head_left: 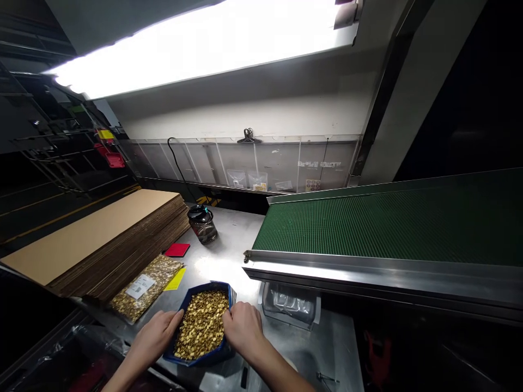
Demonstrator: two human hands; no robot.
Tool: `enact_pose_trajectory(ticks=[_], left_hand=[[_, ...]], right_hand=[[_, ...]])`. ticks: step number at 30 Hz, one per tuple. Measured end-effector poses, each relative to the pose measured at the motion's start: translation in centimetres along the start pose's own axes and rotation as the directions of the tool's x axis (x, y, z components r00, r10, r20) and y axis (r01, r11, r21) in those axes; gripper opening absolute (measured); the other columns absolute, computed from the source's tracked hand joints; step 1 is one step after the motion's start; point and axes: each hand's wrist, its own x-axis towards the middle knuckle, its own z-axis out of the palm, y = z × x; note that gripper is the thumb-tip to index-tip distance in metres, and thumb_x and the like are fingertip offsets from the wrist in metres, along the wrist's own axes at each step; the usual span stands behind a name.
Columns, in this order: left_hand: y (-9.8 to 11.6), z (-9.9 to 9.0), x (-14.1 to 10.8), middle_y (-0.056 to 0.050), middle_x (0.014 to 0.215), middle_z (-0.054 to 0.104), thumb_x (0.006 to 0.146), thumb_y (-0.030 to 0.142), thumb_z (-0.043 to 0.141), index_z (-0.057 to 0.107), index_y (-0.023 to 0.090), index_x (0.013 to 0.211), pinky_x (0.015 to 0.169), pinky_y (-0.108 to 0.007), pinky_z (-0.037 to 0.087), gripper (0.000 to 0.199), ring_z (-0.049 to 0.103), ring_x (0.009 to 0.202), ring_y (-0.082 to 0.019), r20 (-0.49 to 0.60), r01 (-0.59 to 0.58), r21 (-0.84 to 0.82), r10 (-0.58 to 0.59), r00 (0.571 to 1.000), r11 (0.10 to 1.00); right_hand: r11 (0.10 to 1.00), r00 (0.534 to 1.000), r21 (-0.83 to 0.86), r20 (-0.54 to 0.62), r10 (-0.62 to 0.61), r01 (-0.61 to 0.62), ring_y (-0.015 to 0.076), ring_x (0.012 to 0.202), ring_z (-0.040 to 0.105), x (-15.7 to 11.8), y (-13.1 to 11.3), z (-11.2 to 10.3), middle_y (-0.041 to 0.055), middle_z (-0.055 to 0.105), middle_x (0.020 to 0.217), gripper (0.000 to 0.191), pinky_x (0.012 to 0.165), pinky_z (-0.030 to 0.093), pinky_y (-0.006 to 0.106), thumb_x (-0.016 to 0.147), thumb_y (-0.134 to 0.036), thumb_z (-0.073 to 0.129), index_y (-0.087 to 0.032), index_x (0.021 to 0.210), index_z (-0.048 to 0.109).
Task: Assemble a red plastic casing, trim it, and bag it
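Observation:
A blue bin (192, 361) full of small gold-coloured metal pieces (203, 325) is at the front of the metal table. My left hand (157, 332) grips its left rim, thumb on the edge. On the right rim, my right hand (244, 326) is closed round the side, with its fingers curled. Left of the bin lies a clear bag of similar gold pieces (157, 275) with a white label. Beside that bag are a yellow card (175, 279) and a red card (177, 250).
Stacked cardboard sheets (102, 228) lie at the left. A dark lidded jar (203, 224) stands behind the bin. The green conveyor (347, 223) rises to the right, with a clear-lined grey tray (290, 306) below its edge. A bright lamp (212, 43) hangs above.

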Motion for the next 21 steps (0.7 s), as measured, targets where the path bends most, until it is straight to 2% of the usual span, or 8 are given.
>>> enact_pose_trajectory(ticks=[4, 9, 16, 21], left_hand=[[-0.5, 0.6, 0.5, -0.008, 0.079, 0.075, 0.099, 0.057, 0.032, 0.069, 0.025, 0.073, 0.078, -0.034, 0.049, 0.056, 0.072, 0.094, -0.032, 0.07, -0.007, -0.027, 0.009, 0.998, 1.0], [-1.2, 1.1, 1.6, -0.01, 0.086, 0.075, 0.1, 0.058, 0.032, 0.072, 0.025, 0.078, 0.08, -0.037, 0.048, 0.057, 0.07, 0.1, -0.033, 0.093, -0.006, -0.008, 0.007, 0.996, 1.0], [-0.9, 4.2, 1.8, -0.012, 0.091, 0.076, 0.1, 0.054, 0.033, 0.071, 0.025, 0.081, 0.082, -0.039, 0.047, 0.052, 0.07, 0.105, -0.036, 0.124, 0.007, 0.008, -0.008, 0.992, 1.0], [-0.1, 4.6, 1.2, -0.011, 0.081, 0.073, 0.101, 0.055, 0.034, 0.062, 0.024, 0.069, 0.071, -0.035, 0.044, 0.053, 0.072, 0.087, -0.033, 0.101, 0.018, -0.001, -0.017, 0.995, 1.0]], right_hand=[[1.0, 1.0, -0.002, -0.005, 0.014, -0.014, 0.0344, 0.098, 0.078, 0.5, 0.2, 0.3, 0.02, 0.08, 0.1, 0.039, 0.085, 0.057, 0.04, 0.094, -0.029, 0.045, -0.014, 0.093, 0.082], [1.0, 1.0, -0.006, 0.004, 0.03, -0.03, 0.0345, 0.098, 0.078, 0.7, 0.8, 1.1, 0.0195, 0.08, 0.1, 0.038, 0.086, 0.057, 0.041, 0.093, -0.031, 0.047, -0.014, 0.094, 0.081], [0.996, 0.994, -0.031, 0.057, 0.088, -0.086, 0.0369, 0.101, 0.077, 0.8, 2.3, 3.3, 0.0215, 0.08, 0.103, 0.038, 0.085, 0.057, 0.043, 0.095, -0.03, 0.048, -0.012, 0.096, 0.081], [0.997, 0.994, -0.023, 0.08, 0.072, -0.071, 0.0387, 0.101, 0.076, 0.2, 3.3, 3.5, 0.0213, 0.079, 0.104, 0.049, 0.084, 0.054, 0.044, 0.102, -0.045, 0.041, -0.014, 0.098, 0.079]])
